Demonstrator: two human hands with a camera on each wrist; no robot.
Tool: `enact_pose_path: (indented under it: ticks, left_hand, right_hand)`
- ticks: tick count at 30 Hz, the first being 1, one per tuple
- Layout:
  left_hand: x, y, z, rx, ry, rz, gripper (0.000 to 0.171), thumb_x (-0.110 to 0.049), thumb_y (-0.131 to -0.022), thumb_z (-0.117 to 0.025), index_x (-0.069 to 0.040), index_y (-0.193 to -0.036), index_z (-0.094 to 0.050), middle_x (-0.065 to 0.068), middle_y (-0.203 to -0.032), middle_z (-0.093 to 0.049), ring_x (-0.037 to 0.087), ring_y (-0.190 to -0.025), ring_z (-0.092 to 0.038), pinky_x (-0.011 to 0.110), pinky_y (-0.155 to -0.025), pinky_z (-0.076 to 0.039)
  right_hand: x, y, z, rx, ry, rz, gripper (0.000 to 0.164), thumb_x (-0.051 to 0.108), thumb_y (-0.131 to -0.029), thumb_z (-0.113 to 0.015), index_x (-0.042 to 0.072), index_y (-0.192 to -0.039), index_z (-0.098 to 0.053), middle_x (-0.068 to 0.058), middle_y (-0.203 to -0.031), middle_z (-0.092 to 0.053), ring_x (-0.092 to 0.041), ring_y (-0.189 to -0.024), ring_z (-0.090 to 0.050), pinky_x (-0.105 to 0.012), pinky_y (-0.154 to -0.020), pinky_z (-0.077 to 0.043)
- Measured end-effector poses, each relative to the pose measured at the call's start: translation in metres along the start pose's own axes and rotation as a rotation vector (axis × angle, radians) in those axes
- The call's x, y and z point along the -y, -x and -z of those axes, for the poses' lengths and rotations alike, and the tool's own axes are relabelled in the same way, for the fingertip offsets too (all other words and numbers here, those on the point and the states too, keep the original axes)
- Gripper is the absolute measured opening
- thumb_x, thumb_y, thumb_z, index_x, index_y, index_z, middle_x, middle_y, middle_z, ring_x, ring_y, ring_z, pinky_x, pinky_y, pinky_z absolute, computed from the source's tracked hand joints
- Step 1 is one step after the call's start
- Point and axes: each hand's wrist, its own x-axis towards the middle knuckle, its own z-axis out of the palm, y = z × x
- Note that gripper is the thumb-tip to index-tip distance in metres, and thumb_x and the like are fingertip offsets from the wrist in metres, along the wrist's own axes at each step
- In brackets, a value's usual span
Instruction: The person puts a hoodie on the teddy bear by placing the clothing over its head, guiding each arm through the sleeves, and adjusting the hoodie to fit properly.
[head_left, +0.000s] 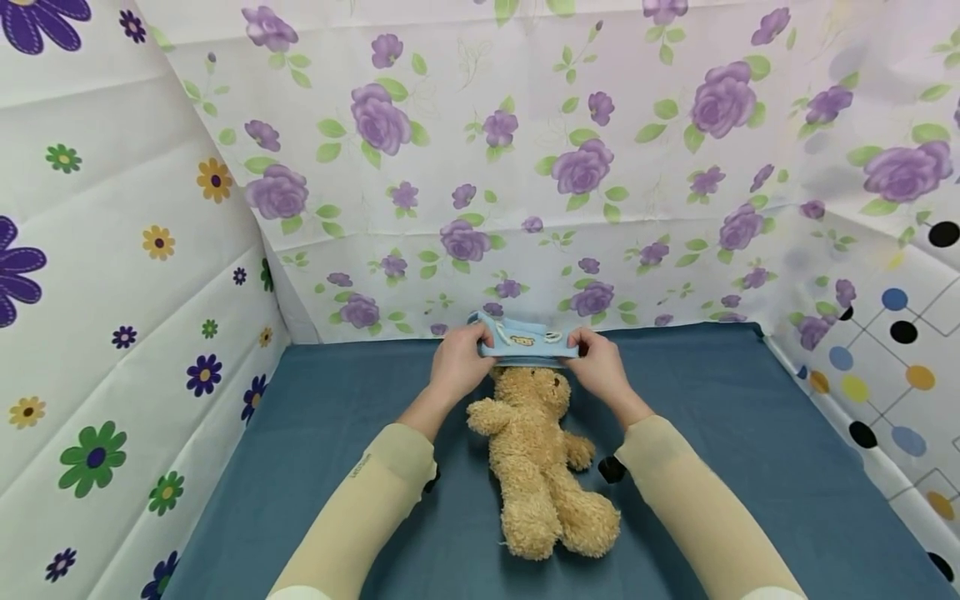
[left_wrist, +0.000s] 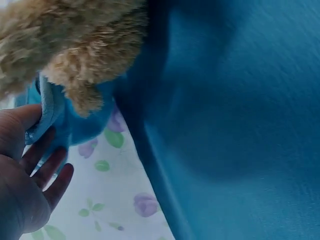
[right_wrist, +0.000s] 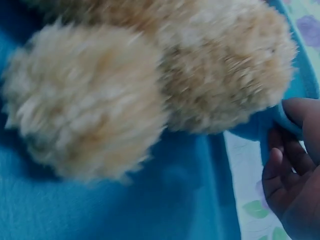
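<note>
A curly tan teddy bear lies on its back, feet toward me. At the top of its head is a small light blue hoodie with white drawstrings and a bear-face patch. My left hand pinches the hoodie's left edge between thumb and fingers, and my right hand pinches the right edge. In the left wrist view the cloth's edge lies against the bear's fur, with the other fingers of the left hand spread loosely. The bear's crown is hidden under the cloth.
A dark blue cloth covers the table under the bear. Behind it hangs a white curtain with purple roses. Patterned sheets close off both sides: flowers on the left sheet, dots on the right sheet.
</note>
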Motion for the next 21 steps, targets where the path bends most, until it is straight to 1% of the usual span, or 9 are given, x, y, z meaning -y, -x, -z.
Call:
enact_pose_path:
  ticks: [5,10,12,17,21]
  left_hand:
    - [0.006,-0.003,-0.009,-0.013,-0.076,-0.018,0.025,-0.005,-0.092,-0.081,-0.022,-0.087,-0.063,-0.004,-0.085,-0.062,0.018,-0.069,-0.051,0.037,-0.065,-0.044]
    - [0.014,-0.007,-0.015,-0.022,-0.157,-0.036,0.028,-0.001,-0.092,-0.076,-0.022,-0.083,-0.061,-0.004,-0.079,-0.059,0.018,-0.065,-0.048,0.037,-0.064,-0.041]
    - [0.018,-0.007,-0.019,-0.018,-0.180,-0.033,0.028,-0.001,-0.093,-0.075,-0.022,-0.081,-0.061,-0.004,-0.077,-0.059,0.018,-0.064,-0.048,0.036,-0.063,-0.041]
    - [0.027,-0.004,-0.029,0.039,-0.218,-0.004,0.026,-0.001,-0.094,-0.076,-0.021,-0.084,-0.063,-0.003,-0.081,-0.062,0.017,-0.063,-0.050,0.036,-0.062,-0.043]
    - [0.032,-0.001,-0.035,0.125,-0.232,0.038,0.020,-0.006,-0.093,-0.082,-0.020,-0.092,-0.068,-0.002,-0.088,-0.066,0.018,-0.068,-0.056,0.038,-0.065,-0.048]
  right_hand:
    - [-0.005,-0.002,-0.008,-0.017,0.125,0.037,0.028,0.006,-0.094,-0.080,0.014,-0.091,-0.054,-0.006,-0.084,-0.053,-0.024,-0.071,-0.046,-0.043,-0.071,-0.039]
    - [-0.008,-0.006,-0.014,-0.017,0.272,0.080,0.030,0.008,-0.092,-0.084,0.015,-0.087,-0.055,-0.005,-0.085,-0.056,-0.021,-0.066,-0.045,-0.042,-0.065,-0.039]
    - [-0.011,-0.007,-0.018,-0.001,0.313,0.084,0.029,0.005,-0.093,-0.082,0.015,-0.087,-0.055,-0.005,-0.085,-0.056,-0.021,-0.065,-0.044,-0.041,-0.063,-0.037]
    - [-0.018,-0.004,-0.027,0.048,0.359,0.062,0.027,-0.007,-0.093,-0.072,0.016,-0.091,-0.058,-0.005,-0.087,-0.058,-0.020,-0.064,-0.041,-0.039,-0.059,-0.034]
    - [-0.022,0.002,-0.033,0.073,0.375,0.032,0.026,-0.010,-0.097,-0.065,0.017,-0.096,-0.062,-0.004,-0.083,-0.060,-0.018,-0.061,-0.039,-0.037,-0.057,-0.033]
